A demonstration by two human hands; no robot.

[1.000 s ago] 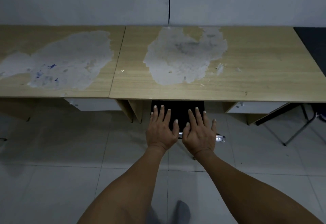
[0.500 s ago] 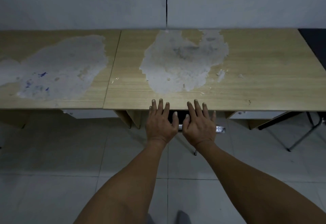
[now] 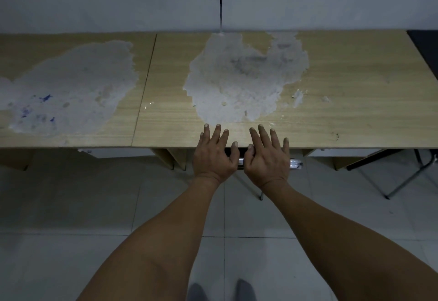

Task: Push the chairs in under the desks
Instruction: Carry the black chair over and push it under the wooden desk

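Both hands are flat and spread, palms down on the chair's back: left hand (image 3: 214, 156) and right hand (image 3: 266, 158) side by side, fingers reaching over the front edge of the right-hand desk (image 3: 343, 101). The chair (image 3: 240, 159) is almost entirely under that desk; only a sliver of dark back and shiny metal bar shows between and beside the hands. A second desk (image 3: 71, 132) butts up against its left side.
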